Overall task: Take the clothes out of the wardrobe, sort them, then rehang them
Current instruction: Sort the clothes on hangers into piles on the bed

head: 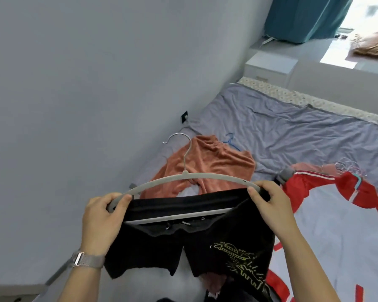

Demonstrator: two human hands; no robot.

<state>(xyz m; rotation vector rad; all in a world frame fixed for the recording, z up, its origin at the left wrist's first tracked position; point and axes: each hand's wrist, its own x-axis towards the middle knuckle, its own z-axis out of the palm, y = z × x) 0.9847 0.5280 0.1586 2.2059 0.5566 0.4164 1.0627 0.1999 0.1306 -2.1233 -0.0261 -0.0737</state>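
Note:
A grey hanger [190, 178] with a metal hook is held up over the bed. Black shorts [196, 236] with a yellow-green print hang folded over its lower bar. My left hand [103, 216] grips the hanger's left end together with the black fabric. My right hand [268, 205] grips the right end and the waistband there. An orange top [214, 164] lies on the bed behind the hanger. A red garment with white stripes [327, 190] lies to the right.
The bed has a blue-grey sheet [303, 131] and runs along the pale wall [85, 83] on the left. A blue hanger [230, 139] lies beside the orange top. More wire hangers [349, 167] lie at the right. A teal curtain [301, 16] hangs at the far end.

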